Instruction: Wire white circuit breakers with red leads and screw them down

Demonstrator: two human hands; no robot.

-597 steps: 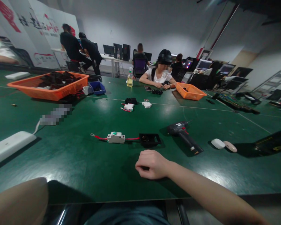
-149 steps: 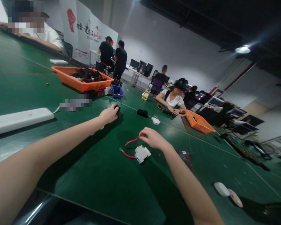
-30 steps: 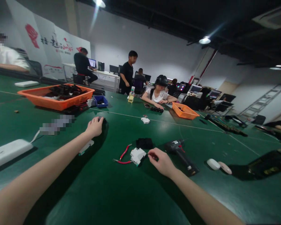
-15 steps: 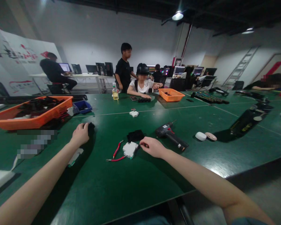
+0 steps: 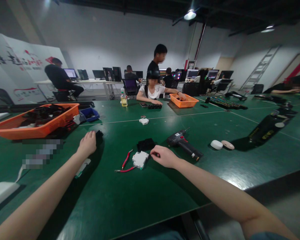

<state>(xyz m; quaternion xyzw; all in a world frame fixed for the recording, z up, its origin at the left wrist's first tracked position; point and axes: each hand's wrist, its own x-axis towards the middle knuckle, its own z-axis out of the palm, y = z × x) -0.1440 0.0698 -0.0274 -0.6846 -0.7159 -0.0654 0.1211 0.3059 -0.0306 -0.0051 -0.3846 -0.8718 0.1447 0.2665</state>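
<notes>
My left hand (image 5: 88, 143) is closed over a black part (image 5: 99, 134), of which only the far end shows past the fingers. Under my left forearm lies a white module with a green edge (image 5: 82, 167), partly covered. My right hand (image 5: 164, 156) rests on the table with its fingers curled in a pinch; whatever is between them is hidden. Just left of those fingertips sits a white circuit breaker (image 5: 140, 159). Two short red wires (image 5: 126, 160) lie beside it, one reaching its lower edge. A flat black piece (image 5: 145, 144) is behind the breaker.
A cordless drill (image 5: 183, 143) lies right of my right hand, with a white case (image 5: 216, 144) farther on. An orange basket of black parts (image 5: 47, 125) and a blue bin (image 5: 90, 114) stand back left. Across the table, a person reaches into another orange basket (image 5: 183, 102).
Both my hands keep nearly the same places; the view shifts slightly. The standing person behind the table has moved right. The seated person's hand has gone into the far orange basket.
</notes>
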